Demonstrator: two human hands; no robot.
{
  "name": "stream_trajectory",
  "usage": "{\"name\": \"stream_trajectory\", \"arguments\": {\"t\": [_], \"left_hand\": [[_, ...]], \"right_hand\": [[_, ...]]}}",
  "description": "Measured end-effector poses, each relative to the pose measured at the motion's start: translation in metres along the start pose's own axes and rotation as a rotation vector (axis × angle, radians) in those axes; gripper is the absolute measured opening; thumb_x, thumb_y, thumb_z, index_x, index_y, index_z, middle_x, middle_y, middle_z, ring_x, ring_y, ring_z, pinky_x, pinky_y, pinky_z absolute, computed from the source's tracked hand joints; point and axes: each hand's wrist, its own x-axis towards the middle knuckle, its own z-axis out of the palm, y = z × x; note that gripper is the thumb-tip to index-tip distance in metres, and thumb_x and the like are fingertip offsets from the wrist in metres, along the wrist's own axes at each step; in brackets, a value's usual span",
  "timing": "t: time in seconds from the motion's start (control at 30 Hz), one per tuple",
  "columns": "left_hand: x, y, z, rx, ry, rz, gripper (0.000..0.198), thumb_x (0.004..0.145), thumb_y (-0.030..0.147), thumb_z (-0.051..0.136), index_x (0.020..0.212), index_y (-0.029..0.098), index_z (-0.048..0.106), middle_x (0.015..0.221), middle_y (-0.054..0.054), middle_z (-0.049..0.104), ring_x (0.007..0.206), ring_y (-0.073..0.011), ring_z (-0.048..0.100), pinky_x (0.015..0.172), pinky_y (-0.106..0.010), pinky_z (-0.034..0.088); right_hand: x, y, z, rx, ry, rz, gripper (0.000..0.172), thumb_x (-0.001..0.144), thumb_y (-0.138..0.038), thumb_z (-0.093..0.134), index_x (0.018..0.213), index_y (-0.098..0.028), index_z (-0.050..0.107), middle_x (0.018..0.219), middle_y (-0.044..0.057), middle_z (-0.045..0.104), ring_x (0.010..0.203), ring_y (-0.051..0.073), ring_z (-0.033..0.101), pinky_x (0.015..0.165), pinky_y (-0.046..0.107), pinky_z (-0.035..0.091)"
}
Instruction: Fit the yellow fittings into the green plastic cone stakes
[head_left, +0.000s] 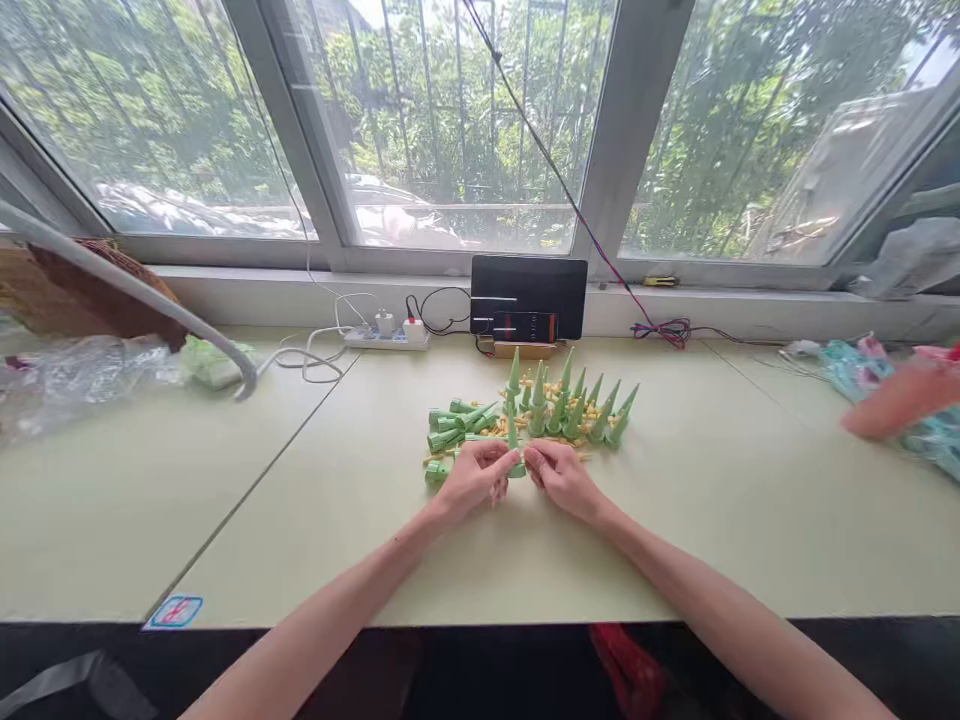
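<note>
My left hand (477, 475) pinches a green cone-shaped plastic piece (514, 447) that stands upright between both hands. My right hand (559, 474) is closed beside it, fingertips touching the piece's base, with what it holds too small to make out. Just behind the hands is a cluster of upright green cones (574, 405). To their left lies a pile of green cones on their sides (454, 425). Small yellow parts (559, 400) are scattered among them on the pale green table (360, 520).
A phone (525, 327) leans on a stand before a black panel (529, 295). A power strip (386, 338) with cables lies at the back left. Plastic bags (75, 375) and a grey tube (150, 295) sit far left. Another person's hand (896, 400) reaches in at right.
</note>
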Motion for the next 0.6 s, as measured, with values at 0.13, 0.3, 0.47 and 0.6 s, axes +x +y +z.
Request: {"name": "stream_trajectory", "arguments": {"t": [0.13, 0.3, 0.47, 0.6], "left_hand": [[0.0008, -0.0006, -0.0019, -0.170, -0.058, -0.106, 0.040, 0.082, 0.049, 0.066, 0.068, 0.013, 0.056, 0.050, 0.002, 0.055, 0.037, -0.0071, 0.049, 0.034, -0.017, 0.034], [0.0005, 0.0005, -0.0018, -0.386, -0.136, -0.225, 0.037, 0.078, 0.046, 0.071, 0.074, 0.011, 0.059, 0.061, -0.002, 0.061, 0.042, -0.0059, 0.050, 0.034, -0.015, 0.028], [0.0001, 0.0043, -0.0007, -0.291, -0.138, -0.174, 0.039, 0.081, 0.050, 0.068, 0.076, 0.012, 0.056, 0.067, -0.003, 0.062, 0.041, -0.0050, 0.047, 0.036, -0.017, 0.032], [0.0000, 0.0049, -0.0003, -0.080, -0.123, -0.042, 0.038, 0.087, 0.049, 0.061, 0.073, 0.014, 0.053, 0.051, 0.003, 0.051, 0.042, -0.0080, 0.050, 0.040, -0.019, 0.037]], "right_hand": [[-0.0025, 0.0006, -0.0004, -0.041, 0.033, -0.031, 0.038, 0.098, -0.034, 0.042, 0.063, -0.020, 0.038, 0.056, -0.002, 0.042, 0.054, 0.012, 0.038, 0.054, 0.025, 0.030], [-0.0039, -0.0015, -0.0012, -0.108, 0.056, -0.106, 0.036, 0.098, -0.030, 0.040, 0.064, -0.019, 0.037, 0.060, -0.002, 0.042, 0.056, 0.011, 0.037, 0.055, 0.025, 0.030], [-0.0039, 0.0008, -0.0007, -0.099, 0.078, -0.095, 0.035, 0.098, -0.029, 0.040, 0.064, -0.020, 0.036, 0.060, -0.002, 0.040, 0.056, 0.011, 0.036, 0.055, 0.025, 0.029], [-0.0045, 0.0004, -0.0017, -0.065, 0.067, -0.032, 0.037, 0.098, -0.033, 0.040, 0.064, -0.020, 0.037, 0.057, -0.003, 0.039, 0.053, 0.011, 0.034, 0.052, 0.025, 0.028]]}}
